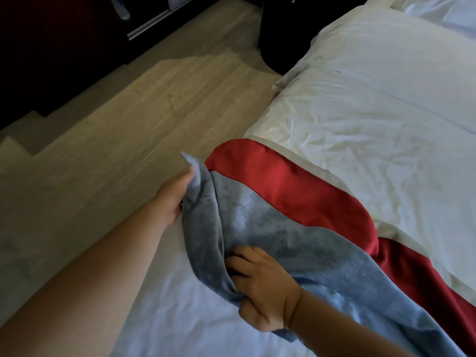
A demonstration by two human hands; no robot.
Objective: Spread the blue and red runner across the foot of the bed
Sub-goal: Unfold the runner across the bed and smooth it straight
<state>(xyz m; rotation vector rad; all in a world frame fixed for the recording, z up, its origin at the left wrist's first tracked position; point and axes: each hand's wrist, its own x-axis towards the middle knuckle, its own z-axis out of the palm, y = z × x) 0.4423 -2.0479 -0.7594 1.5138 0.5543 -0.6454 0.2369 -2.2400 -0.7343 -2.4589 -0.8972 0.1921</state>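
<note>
The blue and red runner (278,217) lies rumpled across the white bed (373,130), its blue velvety band nearest me and its red satin band toward the pillows. My left hand (172,199) pinches the runner's blue corner near the bed's left edge, lifting it. My right hand (262,292) grips a bunched fold of the blue band lower down. The runner trails off to the lower right, out of frame.
Light wooden floor (116,119) runs along the bed's left side. Dark furniture (51,47) stands at the upper left, and a dark nightstand (286,29) sits by the bed's head. A white pillow (443,9) shows at the top right.
</note>
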